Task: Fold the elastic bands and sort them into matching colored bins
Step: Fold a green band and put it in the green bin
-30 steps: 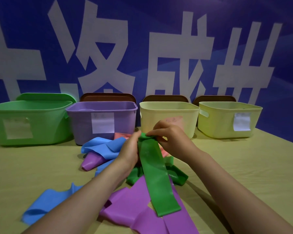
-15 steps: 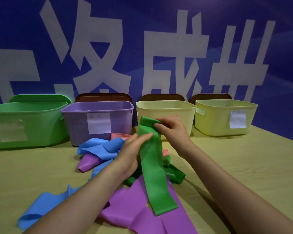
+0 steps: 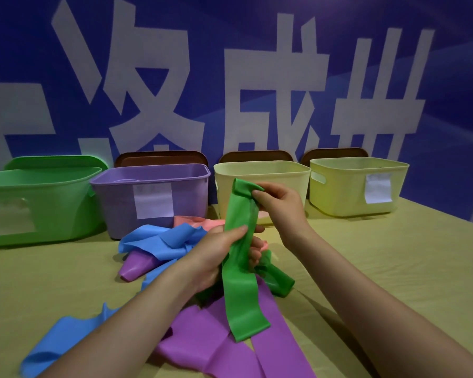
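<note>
A yellow-green table point(image 3: 393, 268) carries four bins in a row: green bin point(image 3: 38, 205), purple bin point(image 3: 153, 197), cream bin point(image 3: 262, 178), yellow bin point(image 3: 358, 184). Loose blue, purple and pink bands lie in front. The green band point(image 3: 239, 271) hangs over them, its top pinched by the right hand point(image 3: 280, 205), its middle gripped by the left hand point(image 3: 216, 255).

Green band point(image 3: 239, 271) smooth rubbery; bins point(image 3: 153, 197) matt plastic.
</note>
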`<control>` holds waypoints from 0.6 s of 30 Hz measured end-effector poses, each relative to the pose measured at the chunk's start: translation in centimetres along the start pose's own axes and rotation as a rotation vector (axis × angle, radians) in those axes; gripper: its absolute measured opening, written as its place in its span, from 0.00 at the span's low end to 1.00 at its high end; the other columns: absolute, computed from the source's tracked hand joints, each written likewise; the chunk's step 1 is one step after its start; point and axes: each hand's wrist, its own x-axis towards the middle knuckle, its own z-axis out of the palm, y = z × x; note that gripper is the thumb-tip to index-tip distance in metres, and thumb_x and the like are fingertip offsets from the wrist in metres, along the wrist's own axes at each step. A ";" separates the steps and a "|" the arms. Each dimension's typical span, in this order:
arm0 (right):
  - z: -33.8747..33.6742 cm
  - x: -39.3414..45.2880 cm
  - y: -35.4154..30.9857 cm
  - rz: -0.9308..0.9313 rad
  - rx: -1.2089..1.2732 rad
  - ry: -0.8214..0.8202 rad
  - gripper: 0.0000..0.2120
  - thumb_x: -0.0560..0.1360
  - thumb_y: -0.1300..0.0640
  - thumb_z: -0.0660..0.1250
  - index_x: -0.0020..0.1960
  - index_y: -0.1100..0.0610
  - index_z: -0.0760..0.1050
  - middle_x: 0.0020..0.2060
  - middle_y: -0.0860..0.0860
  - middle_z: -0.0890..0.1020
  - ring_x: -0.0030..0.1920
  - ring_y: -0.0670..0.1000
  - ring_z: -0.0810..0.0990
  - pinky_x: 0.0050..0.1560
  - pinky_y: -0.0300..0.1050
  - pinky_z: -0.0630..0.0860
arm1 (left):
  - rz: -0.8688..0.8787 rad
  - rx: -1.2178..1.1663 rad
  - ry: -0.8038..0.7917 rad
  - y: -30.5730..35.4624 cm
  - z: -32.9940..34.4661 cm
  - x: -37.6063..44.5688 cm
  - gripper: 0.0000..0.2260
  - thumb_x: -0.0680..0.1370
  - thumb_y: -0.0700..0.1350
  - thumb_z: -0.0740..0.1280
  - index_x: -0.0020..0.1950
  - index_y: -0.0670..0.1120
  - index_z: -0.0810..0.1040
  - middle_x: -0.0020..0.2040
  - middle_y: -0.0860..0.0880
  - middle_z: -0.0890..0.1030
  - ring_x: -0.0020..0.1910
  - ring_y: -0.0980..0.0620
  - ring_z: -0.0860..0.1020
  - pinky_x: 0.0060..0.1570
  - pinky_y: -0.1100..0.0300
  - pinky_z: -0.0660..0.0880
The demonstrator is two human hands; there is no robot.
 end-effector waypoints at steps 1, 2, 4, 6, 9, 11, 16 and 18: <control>0.0 0.0 0.0 0.017 0.009 0.005 0.09 0.76 0.65 0.65 0.51 0.56 0.81 0.42 0.47 0.82 0.46 0.47 0.81 0.47 0.38 0.78 | -0.016 -0.008 -0.030 0.1 0.0 -0.1 0.09 0.82 0.39 0.57 0.52 0.38 0.76 0.32 0.46 0.79 0.28 0.52 0.77 0.30 0.61 0.76; 0.0 -0.1 0.0 0.022 0.005 0.010 0.08 0.76 0.65 0.65 0.51 0.56 0.81 0.42 0.46 0.82 0.46 0.46 0.81 0.48 0.39 0.78 | -0.029 -0.010 -0.047 0.1 0.1 -0.2 0.09 0.82 0.39 0.57 0.53 0.38 0.76 0.33 0.45 0.80 0.29 0.52 0.77 0.31 0.60 0.76; 0.0 -0.2 0.1 -0.015 -0.039 0.010 0.09 0.76 0.65 0.65 0.51 0.56 0.81 0.41 0.44 0.81 0.45 0.43 0.80 0.50 0.40 0.78 | -0.031 0.009 -0.042 0.1 0.2 -0.3 0.09 0.82 0.37 0.56 0.52 0.39 0.76 0.34 0.45 0.81 0.29 0.52 0.78 0.32 0.61 0.77; 0.0 -0.2 0.3 -0.099 -0.114 0.000 0.09 0.76 0.65 0.65 0.52 0.57 0.82 0.42 0.44 0.82 0.46 0.43 0.81 0.51 0.40 0.78 | -0.015 -0.008 -0.028 0.0 0.3 -0.4 0.09 0.82 0.36 0.55 0.53 0.39 0.75 0.36 0.43 0.83 0.28 0.52 0.78 0.31 0.61 0.77; -0.5 0.0 0.7 -0.298 -0.277 -0.029 0.11 0.76 0.66 0.65 0.54 0.56 0.82 0.45 0.46 0.83 0.50 0.47 0.80 0.53 0.42 0.77 | -0.023 -0.068 -0.001 0.0 0.3 -0.1 0.11 0.82 0.37 0.54 0.58 0.35 0.73 0.41 0.41 0.84 0.29 0.50 0.79 0.29 0.60 0.77; -0.8 0.1 0.9 -0.391 -0.367 -0.068 0.12 0.75 0.67 0.66 0.55 0.56 0.82 0.43 0.43 0.80 0.47 0.42 0.78 0.50 0.37 0.75 | -0.047 -0.088 0.003 0.1 0.3 0.0 0.14 0.82 0.38 0.53 0.58 0.32 0.75 0.38 0.41 0.83 0.29 0.50 0.79 0.28 0.61 0.76; -1.2 0.0 1.1 -0.499 -0.454 -0.155 0.14 0.73 0.71 0.66 0.55 0.59 0.83 0.43 0.49 0.78 0.47 0.32 0.73 0.47 0.26 0.69 | -0.001 -0.067 0.039 0.1 0.3 -0.1 0.16 0.81 0.39 0.53 0.48 0.35 0.80 0.39 0.39 0.83 0.30 0.49 0.79 0.30 0.61 0.75; -1.4 0.1 1.1 -0.549 -0.532 -0.185 0.15 0.73 0.72 0.67 0.55 0.58 0.83 0.44 0.52 0.79 0.48 0.30 0.71 0.48 0.24 0.67 | -0.003 -0.090 0.019 0.2 0.1 -0.2 0.19 0.81 0.39 0.53 0.43 0.36 0.83 0.40 0.39 0.82 0.31 0.49 0.80 0.31 0.60 0.76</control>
